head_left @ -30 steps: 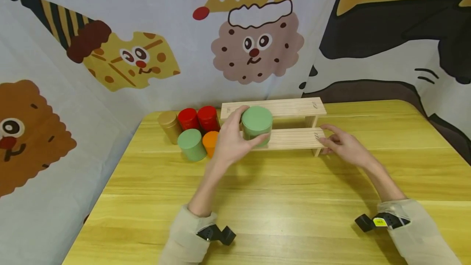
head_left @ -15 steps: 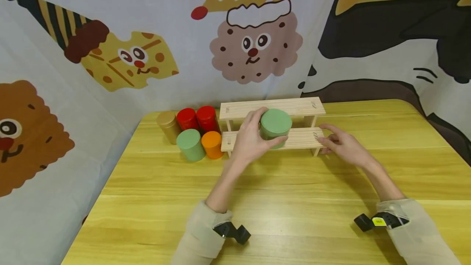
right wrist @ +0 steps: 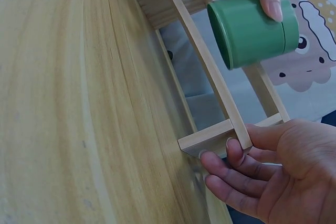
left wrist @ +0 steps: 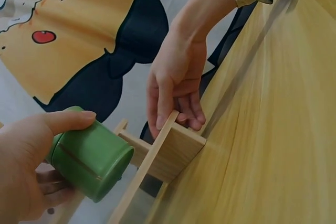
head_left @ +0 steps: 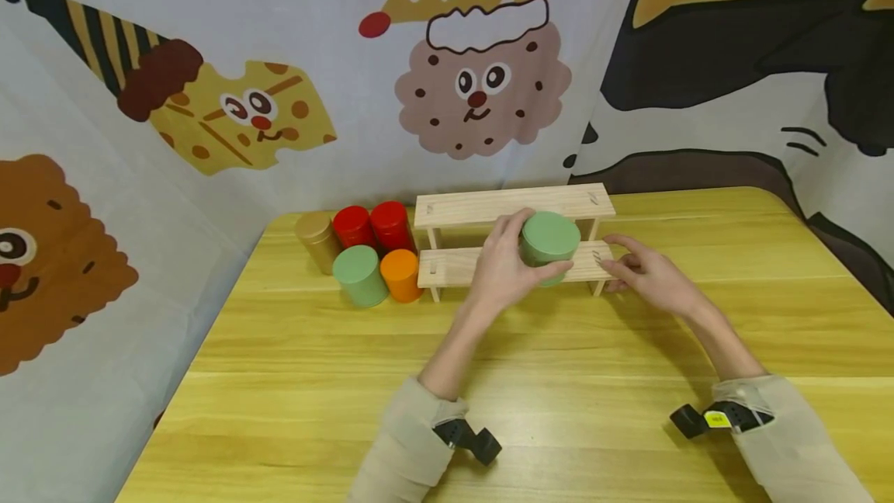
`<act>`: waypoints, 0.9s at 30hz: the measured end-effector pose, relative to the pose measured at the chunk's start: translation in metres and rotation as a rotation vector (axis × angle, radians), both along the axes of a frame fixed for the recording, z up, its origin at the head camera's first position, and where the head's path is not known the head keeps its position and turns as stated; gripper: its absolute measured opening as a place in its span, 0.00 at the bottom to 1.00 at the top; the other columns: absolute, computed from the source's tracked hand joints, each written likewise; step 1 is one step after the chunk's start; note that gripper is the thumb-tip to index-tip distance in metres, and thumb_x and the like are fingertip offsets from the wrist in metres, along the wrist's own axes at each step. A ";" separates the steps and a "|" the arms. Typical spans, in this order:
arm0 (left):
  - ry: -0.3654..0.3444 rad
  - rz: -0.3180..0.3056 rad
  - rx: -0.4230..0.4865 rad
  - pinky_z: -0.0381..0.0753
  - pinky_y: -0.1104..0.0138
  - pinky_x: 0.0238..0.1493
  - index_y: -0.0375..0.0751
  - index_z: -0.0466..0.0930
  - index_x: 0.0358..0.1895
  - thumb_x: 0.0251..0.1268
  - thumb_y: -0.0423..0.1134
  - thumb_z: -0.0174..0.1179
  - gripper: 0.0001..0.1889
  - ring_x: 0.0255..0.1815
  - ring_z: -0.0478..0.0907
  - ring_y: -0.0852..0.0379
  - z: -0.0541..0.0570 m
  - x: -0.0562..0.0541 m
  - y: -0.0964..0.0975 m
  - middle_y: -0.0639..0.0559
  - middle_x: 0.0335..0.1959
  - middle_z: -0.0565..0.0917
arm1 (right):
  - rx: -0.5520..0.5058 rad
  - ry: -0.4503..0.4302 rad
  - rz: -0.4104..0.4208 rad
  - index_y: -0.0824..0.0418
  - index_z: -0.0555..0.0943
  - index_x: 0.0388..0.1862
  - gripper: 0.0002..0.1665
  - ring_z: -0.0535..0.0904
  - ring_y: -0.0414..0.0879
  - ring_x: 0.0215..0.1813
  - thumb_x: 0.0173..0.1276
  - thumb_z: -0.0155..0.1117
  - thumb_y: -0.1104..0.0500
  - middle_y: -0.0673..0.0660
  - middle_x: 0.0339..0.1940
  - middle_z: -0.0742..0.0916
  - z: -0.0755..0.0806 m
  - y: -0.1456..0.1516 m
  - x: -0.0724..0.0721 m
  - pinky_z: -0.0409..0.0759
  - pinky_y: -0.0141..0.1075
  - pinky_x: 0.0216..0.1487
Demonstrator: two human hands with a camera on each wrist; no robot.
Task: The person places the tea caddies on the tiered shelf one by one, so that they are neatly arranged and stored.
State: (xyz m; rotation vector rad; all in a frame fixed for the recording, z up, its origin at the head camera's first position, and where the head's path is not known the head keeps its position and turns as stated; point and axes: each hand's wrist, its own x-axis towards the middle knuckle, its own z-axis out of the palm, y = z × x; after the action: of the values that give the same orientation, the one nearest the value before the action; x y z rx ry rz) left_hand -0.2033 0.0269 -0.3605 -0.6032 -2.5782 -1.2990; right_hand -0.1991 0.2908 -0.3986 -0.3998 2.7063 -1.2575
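Note:
My left hand (head_left: 504,266) grips a green lidded canister (head_left: 552,237) by its sides. In both wrist views the canister (left wrist: 93,160) hangs above the lower step of a two-tier wooden rack (head_left: 454,264), apart from it. At the rack's right end, my right hand (head_left: 653,274) pinches the end of the lower board (right wrist: 207,66), thumb on top and curled fingers beneath. The left hand's palm is hidden in the head view.
Left of the rack stand a second green canister (head_left: 360,276), an orange canister (head_left: 401,275), two red canisters (head_left: 393,227) and a tan one (head_left: 318,242). The wooden table (head_left: 314,394) meets a printed cloth (head_left: 377,130) behind the rack.
My left hand has carried the green canister rightward along the rack, uncovering the orange canister and the lower board's left end. The right hand stays at the rack's right end.

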 end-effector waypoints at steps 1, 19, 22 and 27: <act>-0.008 0.002 -0.004 0.80 0.55 0.57 0.45 0.69 0.71 0.49 0.51 0.80 0.45 0.58 0.77 0.48 0.000 0.000 0.002 0.45 0.61 0.75 | 0.000 -0.003 0.000 0.72 0.53 0.79 0.37 0.86 0.55 0.40 0.82 0.52 0.55 0.64 0.41 0.86 0.000 0.000 0.000 0.83 0.46 0.42; -0.016 0.021 0.048 0.79 0.61 0.58 0.47 0.70 0.72 0.49 0.51 0.80 0.45 0.57 0.75 0.50 -0.018 -0.001 0.029 0.44 0.58 0.72 | -0.020 -0.008 -0.005 0.70 0.54 0.79 0.38 0.87 0.55 0.40 0.82 0.52 0.51 0.67 0.45 0.86 0.001 0.000 0.001 0.84 0.49 0.45; -0.041 0.054 0.059 0.78 0.59 0.59 0.49 0.69 0.73 0.49 0.52 0.80 0.46 0.58 0.76 0.49 -0.019 -0.001 0.034 0.44 0.59 0.72 | -0.026 -0.009 0.000 0.71 0.53 0.79 0.38 0.87 0.55 0.40 0.82 0.52 0.52 0.67 0.44 0.86 0.001 -0.001 0.002 0.84 0.49 0.45; -0.070 0.096 0.086 0.79 0.56 0.59 0.53 0.67 0.75 0.49 0.54 0.79 0.47 0.58 0.76 0.48 -0.021 -0.002 0.040 0.44 0.59 0.72 | -0.033 -0.011 -0.001 0.71 0.53 0.79 0.39 0.87 0.54 0.40 0.82 0.52 0.52 0.66 0.43 0.86 0.001 -0.002 0.002 0.84 0.49 0.45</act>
State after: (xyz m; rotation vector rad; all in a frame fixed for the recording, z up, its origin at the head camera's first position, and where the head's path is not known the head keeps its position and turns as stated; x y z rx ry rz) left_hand -0.2051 0.0667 -0.3813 -0.4204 -2.5556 -1.4142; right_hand -0.1971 0.2892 -0.3973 -0.3943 2.6798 -1.3016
